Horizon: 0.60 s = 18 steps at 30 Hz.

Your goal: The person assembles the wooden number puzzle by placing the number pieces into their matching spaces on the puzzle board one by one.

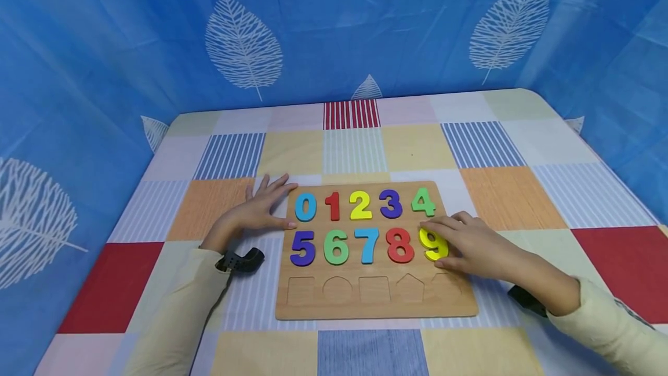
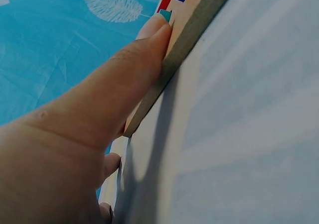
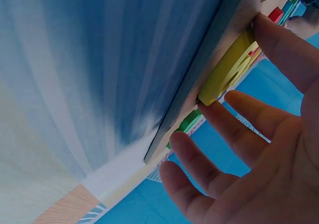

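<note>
A wooden number board [image 1: 365, 311] lies on the table with several coloured number pieces in two rows. My right hand [image 1: 477, 248] pinches the yellow number 9 [image 3: 222, 72] at the right end of the lower row, thumb at its near end and fingertips at its far end. In the right wrist view the 9 stands up from the board's surface. At the board's left edge is my left hand [image 1: 256, 210], fingers spread. Its thumb [image 2: 134, 59] rests on the edge near the blue 0 [image 1: 297, 208] and purple 5 [image 1: 302, 255]; a fingertip touches the upper left corner.
Along the board's near side runs a row of shallow shape recesses [image 1: 373, 290]. A patchwork cloth [image 1: 360, 353] covers the table. Blue curtains [image 1: 334, 28] with white leaf prints hang behind and at both sides.
</note>
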### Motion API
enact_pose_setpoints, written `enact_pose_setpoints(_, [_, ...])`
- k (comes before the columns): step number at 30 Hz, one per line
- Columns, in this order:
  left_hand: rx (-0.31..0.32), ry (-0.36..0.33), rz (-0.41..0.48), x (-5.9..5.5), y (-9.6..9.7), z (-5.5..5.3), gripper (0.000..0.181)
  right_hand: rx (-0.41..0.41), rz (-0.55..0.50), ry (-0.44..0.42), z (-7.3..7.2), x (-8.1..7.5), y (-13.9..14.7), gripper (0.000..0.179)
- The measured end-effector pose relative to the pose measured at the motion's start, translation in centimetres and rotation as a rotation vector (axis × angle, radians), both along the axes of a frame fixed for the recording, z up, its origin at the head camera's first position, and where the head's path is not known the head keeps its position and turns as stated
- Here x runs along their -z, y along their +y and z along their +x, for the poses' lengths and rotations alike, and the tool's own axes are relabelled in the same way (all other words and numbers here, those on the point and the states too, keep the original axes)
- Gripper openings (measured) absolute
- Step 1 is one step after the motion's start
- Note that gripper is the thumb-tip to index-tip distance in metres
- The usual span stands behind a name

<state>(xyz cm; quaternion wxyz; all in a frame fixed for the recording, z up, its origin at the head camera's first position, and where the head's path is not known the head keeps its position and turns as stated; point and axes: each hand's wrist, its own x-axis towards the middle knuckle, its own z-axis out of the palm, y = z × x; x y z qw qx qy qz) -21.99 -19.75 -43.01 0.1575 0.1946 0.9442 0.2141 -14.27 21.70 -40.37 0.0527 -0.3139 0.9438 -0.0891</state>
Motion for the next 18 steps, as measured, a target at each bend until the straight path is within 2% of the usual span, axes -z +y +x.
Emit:
enact_pose_setpoints(13, [-0.005,-0.013,0.004,0.3,-0.1,0.5,0.091,-0.002,0.039,0.01,0.1,-0.1,0.1,0.067])
enact_pose_setpoints(15, [-0.005,-0.018,0.002,0.4,-0.1,0.6,0.091,0.014,0.051,0.002,-0.2,-0.4,0.7,0.07])
enact_pose_setpoints(18, [-0.006,-0.027,-0.006,0.4,-0.2,0.8,0.091,0.073,0.039,-0.029,-1.8,-1.6,2.4,0.072])
